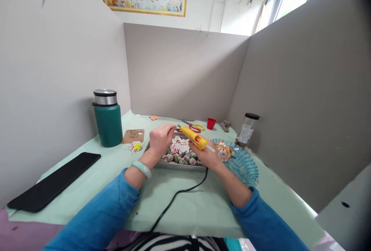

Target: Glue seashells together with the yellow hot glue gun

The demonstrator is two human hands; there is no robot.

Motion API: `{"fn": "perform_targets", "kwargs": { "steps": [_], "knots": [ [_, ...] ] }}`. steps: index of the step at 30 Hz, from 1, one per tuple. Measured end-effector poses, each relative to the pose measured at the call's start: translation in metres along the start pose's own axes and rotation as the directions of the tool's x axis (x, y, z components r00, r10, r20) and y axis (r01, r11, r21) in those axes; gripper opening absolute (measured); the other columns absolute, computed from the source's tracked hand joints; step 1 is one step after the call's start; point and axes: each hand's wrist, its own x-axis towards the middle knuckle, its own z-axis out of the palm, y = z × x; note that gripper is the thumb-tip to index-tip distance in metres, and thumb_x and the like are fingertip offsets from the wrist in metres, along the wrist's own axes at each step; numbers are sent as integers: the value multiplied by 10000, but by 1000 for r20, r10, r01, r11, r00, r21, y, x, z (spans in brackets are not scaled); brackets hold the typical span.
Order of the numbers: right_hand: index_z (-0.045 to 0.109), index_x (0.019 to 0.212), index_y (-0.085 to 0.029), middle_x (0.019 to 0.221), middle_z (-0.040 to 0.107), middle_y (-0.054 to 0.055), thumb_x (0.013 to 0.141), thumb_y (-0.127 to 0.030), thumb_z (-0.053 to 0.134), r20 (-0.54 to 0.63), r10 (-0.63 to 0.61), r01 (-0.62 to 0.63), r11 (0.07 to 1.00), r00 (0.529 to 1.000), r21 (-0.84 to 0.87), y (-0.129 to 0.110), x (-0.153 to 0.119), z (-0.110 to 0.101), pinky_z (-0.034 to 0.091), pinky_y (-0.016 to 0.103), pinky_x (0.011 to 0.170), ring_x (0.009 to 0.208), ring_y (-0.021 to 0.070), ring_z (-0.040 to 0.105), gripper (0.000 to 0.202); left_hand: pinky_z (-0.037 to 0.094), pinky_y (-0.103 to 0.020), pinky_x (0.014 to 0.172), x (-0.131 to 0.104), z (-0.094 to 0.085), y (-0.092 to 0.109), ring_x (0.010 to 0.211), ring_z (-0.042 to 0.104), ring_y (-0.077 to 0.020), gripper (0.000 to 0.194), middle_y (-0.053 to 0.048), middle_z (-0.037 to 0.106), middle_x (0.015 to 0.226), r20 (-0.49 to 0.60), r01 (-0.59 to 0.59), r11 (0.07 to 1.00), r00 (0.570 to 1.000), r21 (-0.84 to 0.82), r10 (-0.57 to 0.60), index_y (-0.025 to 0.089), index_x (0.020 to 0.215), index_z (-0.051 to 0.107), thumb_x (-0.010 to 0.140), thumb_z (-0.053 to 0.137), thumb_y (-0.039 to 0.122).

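My right hand (207,157) is wrapped round a yellow hot glue gun (193,136), its nozzle pointing up and left. A white glue stick (210,148) sticks out of its back end. Close to the nozzle, the fingers of my left hand (160,141) are pinched together on something too small to make out. Both hands are above a metal tray (181,166) that holds snail-like shells (182,161) and white and red flower-shaped pieces (177,146). The left hand partly covers the tray.
Left stand a green thermos (108,123), a brown card (133,136), a flower piece (135,146) and a black mat (55,183). Scissors (194,128) and a red cup (211,123) lie behind; a blue plate (246,168) and jar (246,130) are right. A black cord (176,194) crosses the front.
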Motion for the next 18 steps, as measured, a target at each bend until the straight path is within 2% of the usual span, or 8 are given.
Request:
{"fn": "perform_targets", "kwargs": {
  "steps": [5,11,18],
  "knots": [
    [599,811,-204,687,600,1,798,-386,521,5,-45,45,999,999,-3,-1,0,0,427,266,594,625,161,543,198,429,-307,816,1,2,-3,858,631,-217,202,-79,716,897,-22,17,999,1000,-39,-18,232,885,715,859,527,300],
    [599,809,-214,676,602,1,797,-401,525,1,-10,10,1000,1000,-3,-3,0,-1,430,264,587,623,166,553,201,432,-300,790,2,3,-3,821,629,-209,189,-71,716,872,-23,67,995,997,-72,-68,239,872,724,845,547,301],
    [603,820,-208,702,609,3,799,-391,526,17,-38,38,999,999,0,-1,0,0,429,266,600,637,165,554,199,429,-302,785,1,2,-2,818,629,-211,196,-76,718,879,-23,53,997,998,-59,-55,235,880,727,848,543,295]
  ]
}}
